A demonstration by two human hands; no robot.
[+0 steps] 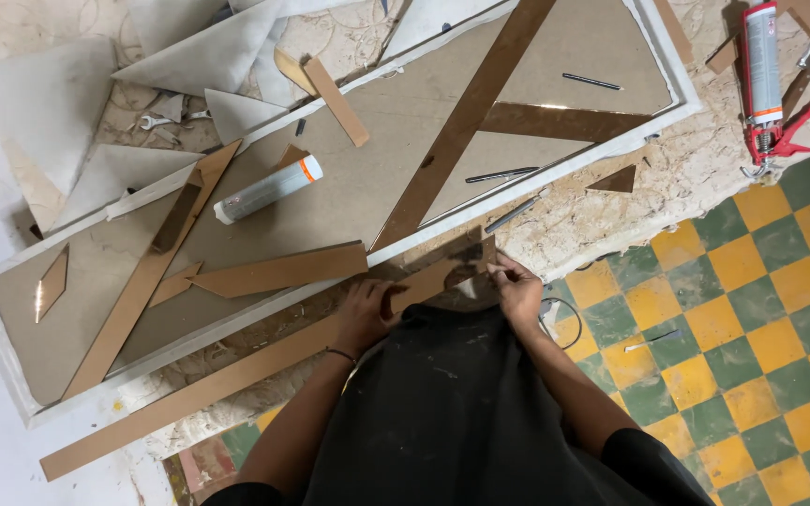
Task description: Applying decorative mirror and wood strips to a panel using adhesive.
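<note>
A long bronze mirror strip [236, 370] lies along the near edge of the worktable, running from lower left to upper right. My left hand [365, 314] presses down on it with fingers curled over its edge. My right hand [516, 286] pinches the strip's right end, where the glass reflects dark shapes. Beyond the strip lies a white-framed brown panel [367, 178] with other bronze mirror strips laid on it, one a long diagonal [466, 117]. A dark apron covers my lap below the hands.
A white sealant tube [267, 188] lies on the panel. A red caulking gun [765, 89] rests at the top right. Pens and metal tools, grey triangular offcuts [44, 103] and wrenches are scattered on the table. Green-and-yellow checkered floor [761, 309] is at right.
</note>
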